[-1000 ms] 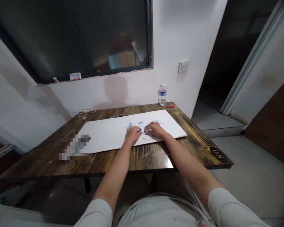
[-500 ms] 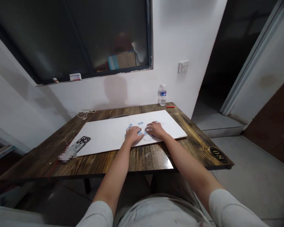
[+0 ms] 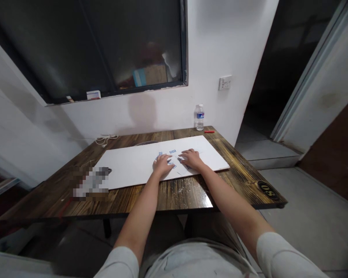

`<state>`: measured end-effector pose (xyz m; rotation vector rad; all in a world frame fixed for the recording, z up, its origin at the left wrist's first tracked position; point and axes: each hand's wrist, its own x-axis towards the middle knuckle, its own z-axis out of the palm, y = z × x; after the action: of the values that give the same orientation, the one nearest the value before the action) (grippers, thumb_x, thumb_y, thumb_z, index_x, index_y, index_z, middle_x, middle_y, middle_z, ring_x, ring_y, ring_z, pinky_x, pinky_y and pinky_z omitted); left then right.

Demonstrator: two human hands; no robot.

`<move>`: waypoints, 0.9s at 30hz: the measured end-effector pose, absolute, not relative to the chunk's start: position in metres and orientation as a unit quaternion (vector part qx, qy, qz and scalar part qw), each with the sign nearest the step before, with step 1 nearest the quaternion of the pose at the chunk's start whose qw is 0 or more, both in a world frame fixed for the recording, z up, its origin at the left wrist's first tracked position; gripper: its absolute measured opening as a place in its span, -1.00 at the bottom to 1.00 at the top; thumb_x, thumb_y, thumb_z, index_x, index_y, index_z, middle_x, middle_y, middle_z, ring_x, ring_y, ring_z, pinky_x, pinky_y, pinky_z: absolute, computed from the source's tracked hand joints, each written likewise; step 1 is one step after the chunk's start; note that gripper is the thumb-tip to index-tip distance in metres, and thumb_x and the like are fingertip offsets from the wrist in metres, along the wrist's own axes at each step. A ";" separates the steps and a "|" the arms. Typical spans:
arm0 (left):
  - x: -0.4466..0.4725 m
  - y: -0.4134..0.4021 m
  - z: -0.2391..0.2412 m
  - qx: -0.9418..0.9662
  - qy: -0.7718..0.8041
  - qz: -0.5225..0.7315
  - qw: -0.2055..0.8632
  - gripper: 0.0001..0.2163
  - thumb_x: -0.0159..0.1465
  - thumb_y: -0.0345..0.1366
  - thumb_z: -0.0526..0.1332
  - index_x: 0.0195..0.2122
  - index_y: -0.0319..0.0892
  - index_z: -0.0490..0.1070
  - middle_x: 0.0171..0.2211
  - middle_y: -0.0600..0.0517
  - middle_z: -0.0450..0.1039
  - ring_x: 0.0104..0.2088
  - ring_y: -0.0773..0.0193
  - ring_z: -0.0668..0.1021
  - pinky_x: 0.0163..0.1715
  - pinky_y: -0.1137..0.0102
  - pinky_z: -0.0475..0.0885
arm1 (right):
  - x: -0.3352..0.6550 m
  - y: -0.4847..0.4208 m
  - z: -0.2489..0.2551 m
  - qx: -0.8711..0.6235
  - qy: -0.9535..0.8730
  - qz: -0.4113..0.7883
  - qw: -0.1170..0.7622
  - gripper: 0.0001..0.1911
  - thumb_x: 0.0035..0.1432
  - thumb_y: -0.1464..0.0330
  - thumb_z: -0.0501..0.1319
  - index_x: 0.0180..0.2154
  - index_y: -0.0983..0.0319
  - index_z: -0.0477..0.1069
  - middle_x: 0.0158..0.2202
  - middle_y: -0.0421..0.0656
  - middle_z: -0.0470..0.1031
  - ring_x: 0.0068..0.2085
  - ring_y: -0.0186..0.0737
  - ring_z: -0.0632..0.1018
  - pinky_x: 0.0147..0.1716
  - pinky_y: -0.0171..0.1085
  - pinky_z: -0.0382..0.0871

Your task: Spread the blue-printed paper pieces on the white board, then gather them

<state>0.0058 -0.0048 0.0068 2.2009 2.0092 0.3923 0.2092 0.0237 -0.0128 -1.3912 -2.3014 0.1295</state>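
A large white sheet (image 3: 127,166) lies across a dark wooden table (image 3: 174,195). Several small cards with blue print (image 3: 172,151) are scattered on the sheet near its front right part. My left hand (image 3: 161,164) rests palm down on the sheet with fingers stretched over some of the cards. My right hand (image 3: 191,158) lies flat just to its right, fingers spread and pointing left onto more cards. Both hands press on the cards rather than grip them. Some cards are hidden under the palms.
A clear water bottle (image 3: 200,117) and a red pen (image 3: 209,131) stand at the table's back right. A white cable (image 3: 106,139) lies at the back left. A phone-like object (image 3: 94,181), partly blurred, sits by the sheet's left corner. An open doorway is on the right.
Both hands have slid slightly away from me over the cards, and the loose white cards that showed near the sheet's front edge are now mostly covered.
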 end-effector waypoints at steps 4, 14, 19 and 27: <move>0.003 -0.009 0.016 0.734 0.658 0.108 0.126 -0.35 0.11 -0.12 0.34 0.25 0.15 0.20 0.40 -0.02 -0.06 0.39 -0.20 -0.15 0.21 -0.27 -0.07 | 0.209 0.022 -0.010 -0.495 -0.839 0.046 0.222 -0.69 0.31 0.23 0.12 0.02 -0.02 0.50 0.18 -0.14 0.40 0.17 0.09 0.27 0.04 0.06 0.15; -0.004 -0.009 0.026 0.744 0.648 0.081 0.138 -0.41 0.14 -0.22 0.34 0.22 0.10 0.29 0.40 -0.12 -0.11 0.38 -0.22 -0.26 0.20 -0.31 -0.16 | 0.204 0.021 -0.011 -0.408 -0.884 0.067 0.217 -0.76 0.21 0.14 0.23 -0.11 -0.06 0.58 0.17 -0.17 0.41 0.17 0.12 0.24 0.06 0.12 0.09; 0.001 -0.008 0.018 0.783 0.614 0.077 0.062 -0.65 0.27 -0.09 0.20 0.07 0.07 0.46 0.38 -0.02 -0.01 0.40 -0.15 -0.16 0.19 -0.33 -0.30 | 0.205 0.023 -0.010 -0.384 -0.890 0.090 0.229 -0.80 0.19 0.13 0.26 -0.20 -0.02 0.61 0.10 -0.15 0.47 0.13 0.07 0.28 0.04 0.07 0.09; -0.001 -0.008 0.017 0.776 0.618 0.121 0.031 -0.80 0.27 -0.14 0.19 -0.21 0.02 0.60 0.22 0.03 0.34 0.29 -0.09 0.22 0.22 -0.14 0.02 | 0.206 0.017 -0.005 -0.381 -0.890 0.050 0.245 -0.77 0.15 0.09 0.29 -0.31 0.05 0.62 0.01 -0.15 0.52 0.05 -0.01 0.34 -0.01 -0.04 0.07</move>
<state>-0.0011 -0.0077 0.0170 2.3919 1.9048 0.3728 0.2063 0.0170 -0.0051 -1.0399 -2.4290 0.1366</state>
